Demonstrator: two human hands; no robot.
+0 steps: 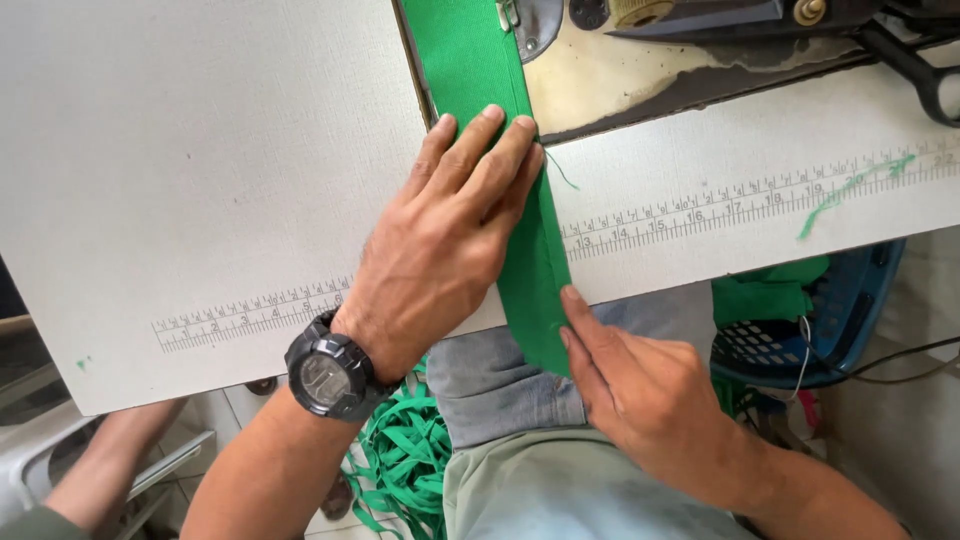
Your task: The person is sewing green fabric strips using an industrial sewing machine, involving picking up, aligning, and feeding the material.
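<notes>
Green fabric strip [500,110] under flat, spread left hand [440,240]; right hand [640,385] fingers pinching its lower edge

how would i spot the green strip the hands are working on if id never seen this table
Start at the pale worktable with a ruler printed along its front edge. The green fabric strip runs down from the sewing machine bed across that ruler, pinned flat by the left hand and pinched at its lower end by the right hand. Unlike the thin green thread nearby, it is wide and folded.
</notes>
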